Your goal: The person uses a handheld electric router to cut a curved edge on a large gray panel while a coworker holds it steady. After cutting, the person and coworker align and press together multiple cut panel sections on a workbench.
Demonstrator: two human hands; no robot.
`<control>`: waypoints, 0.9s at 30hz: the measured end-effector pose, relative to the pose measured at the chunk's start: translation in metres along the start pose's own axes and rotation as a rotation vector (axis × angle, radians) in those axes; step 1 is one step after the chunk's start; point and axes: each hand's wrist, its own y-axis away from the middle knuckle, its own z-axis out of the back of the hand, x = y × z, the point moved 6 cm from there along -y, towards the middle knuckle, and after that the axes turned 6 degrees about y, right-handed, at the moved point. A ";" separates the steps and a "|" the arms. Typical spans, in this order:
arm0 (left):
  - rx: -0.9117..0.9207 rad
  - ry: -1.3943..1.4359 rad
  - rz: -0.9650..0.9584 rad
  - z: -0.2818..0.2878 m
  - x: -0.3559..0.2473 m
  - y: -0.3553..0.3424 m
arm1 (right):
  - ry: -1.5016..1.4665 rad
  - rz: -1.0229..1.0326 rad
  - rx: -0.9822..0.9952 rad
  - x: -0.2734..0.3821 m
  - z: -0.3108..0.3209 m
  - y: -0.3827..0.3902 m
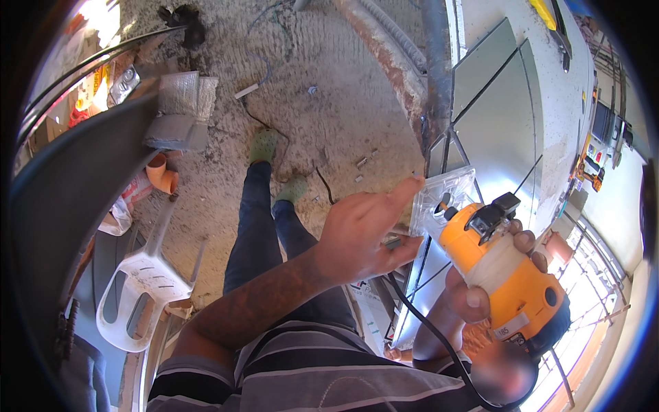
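Observation:
A yellow trim router (pixel 504 268) with a clear plastic base (pixel 439 199) is tilted over a grey reflective panel (pixel 501 123) with dark straight lines across it. My right hand (pixel 473 295) wraps around the router's body. On the base's left side, my left hand (pixel 364 230) has its index finger and thumb at opposite edges, gripping it. The black power cord (pixel 429 323) loops down from the router's rear past my right forearm. Whether the bit touches the panel cannot be made out.
A white plastic chair (pixel 154 288) lies at the left, near an orange pipe elbow (pixel 162 175) and silvery wrapped packets (pixel 180 103). A thin cable (pixel 274 127) crosses the floor by my feet. A yellow-and-black power tool (pixel 590 172) rests at the far right.

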 end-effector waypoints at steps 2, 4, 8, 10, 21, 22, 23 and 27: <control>0.000 -0.005 -0.008 0.002 -0.002 -0.004 | 0.141 0.020 0.072 -0.001 0.008 -0.002; -0.019 0.011 -0.009 0.003 -0.001 -0.003 | 0.113 -0.001 0.165 0.000 0.013 -0.011; -0.028 0.054 -0.017 -0.001 0.005 -0.004 | -0.024 -0.006 0.075 0.000 0.001 -0.010; -0.012 0.049 -0.008 0.000 0.003 -0.005 | -0.012 -0.066 0.034 0.002 0.003 -0.007; -0.007 0.048 0.038 0.006 0.005 -0.011 | 0.148 -0.140 0.042 0.007 0.000 -0.017; -0.016 0.055 0.039 0.007 0.005 -0.012 | 0.131 -0.099 0.029 0.004 -0.001 -0.020; -0.026 0.062 0.039 0.008 0.005 -0.013 | 0.141 -0.087 0.046 0.003 0.000 -0.023; -0.047 0.046 0.036 0.009 0.005 -0.014 | 0.164 -0.076 0.068 0.004 0.002 -0.027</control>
